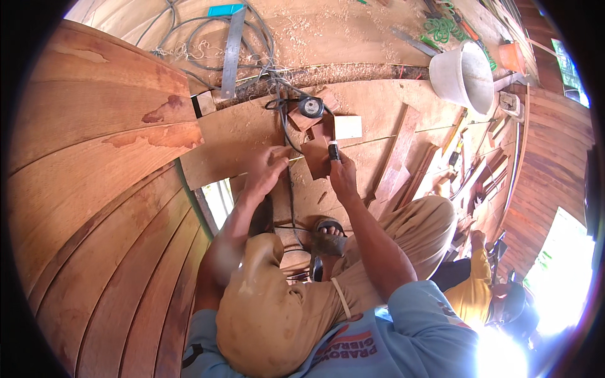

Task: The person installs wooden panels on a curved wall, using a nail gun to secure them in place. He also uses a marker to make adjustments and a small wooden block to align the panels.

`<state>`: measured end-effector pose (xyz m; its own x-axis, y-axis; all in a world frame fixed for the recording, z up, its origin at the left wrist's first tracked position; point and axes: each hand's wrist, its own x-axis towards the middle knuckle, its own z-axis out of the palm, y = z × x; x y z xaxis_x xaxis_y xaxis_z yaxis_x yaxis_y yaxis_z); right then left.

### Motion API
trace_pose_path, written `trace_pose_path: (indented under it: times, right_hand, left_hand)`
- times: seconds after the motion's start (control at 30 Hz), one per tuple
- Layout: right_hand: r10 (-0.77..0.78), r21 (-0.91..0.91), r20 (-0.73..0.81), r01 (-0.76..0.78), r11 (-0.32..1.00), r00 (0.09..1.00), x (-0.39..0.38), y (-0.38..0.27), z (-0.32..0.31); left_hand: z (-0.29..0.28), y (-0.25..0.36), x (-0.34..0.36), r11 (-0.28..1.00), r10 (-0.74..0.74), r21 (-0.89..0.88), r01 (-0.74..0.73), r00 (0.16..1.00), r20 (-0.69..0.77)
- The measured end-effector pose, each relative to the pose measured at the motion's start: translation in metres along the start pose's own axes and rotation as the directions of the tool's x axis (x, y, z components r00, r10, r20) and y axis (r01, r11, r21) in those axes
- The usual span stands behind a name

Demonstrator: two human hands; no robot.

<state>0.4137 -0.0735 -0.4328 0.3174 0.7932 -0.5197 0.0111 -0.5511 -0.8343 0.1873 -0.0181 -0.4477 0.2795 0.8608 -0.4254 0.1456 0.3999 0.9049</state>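
Note:
My right hand (342,173) is closed around a small black cylindrical item with a white band (334,151), over a dark reddish wooden piece (315,160). My left hand (268,167) is beside it to the left, near a dark cable (287,135); its fingers are blurred, so I cannot tell what they hold. Just beyond my hands a black round tape measure (311,107) lies on small wood offcuts (299,120). A pale rectangular block (348,126) is to their right. The plywood boards (227,132) carry sawdust.
A steel ruler (232,53) and coiled cables lie at the back. A white bucket (460,79) and green coiled hose (441,28) are back right. Loose planks (397,154) lie right, curved plank walling (94,157) left. A person in a yellow sleeve (479,277) is lower right.

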Motion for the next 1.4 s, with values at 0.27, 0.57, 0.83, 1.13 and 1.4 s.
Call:
trace_pose_path:
  times: [0.27, 0.57, 0.83, 1.13, 1.4]
  right_hand:
    - [-0.225, 0.125, 0.14, 0.208, 0.97, 0.964, -0.003, -0.024, 0.017]
    - [-0.306, -0.129, 0.145, 0.325, 0.937, 0.941, 0.047, -0.023, -0.009]
    - [-0.158, -0.806, 0.539, 0.561, 0.189, 0.827, 0.106, -0.063, -0.073]
    - [-0.095, -0.351, 0.508, 0.306, 0.885, 0.856, 0.054, -0.093, -0.039]
    - [-0.188, 0.026, 0.564, 0.21, 0.977, 0.804, 0.019, -0.113, 0.005]
  left_hand:
    - [0.012, 0.034, -0.003, 0.96, 0.164, 0.244, -0.139, 0.983, -0.086]
    - [-0.002, 0.023, 0.006, 0.911, -0.134, -0.401, 0.097, 0.989, -0.065]
    - [-0.034, 0.028, -0.007, 0.755, -0.162, -0.649, 0.088, 0.985, -0.054]
    - [-0.026, 0.033, -0.017, 0.819, -0.14, -0.57, 0.07, 0.987, -0.079]
    - [-0.007, 0.05, -0.022, 0.715, -0.155, -0.696, 0.06, 0.985, -0.074]
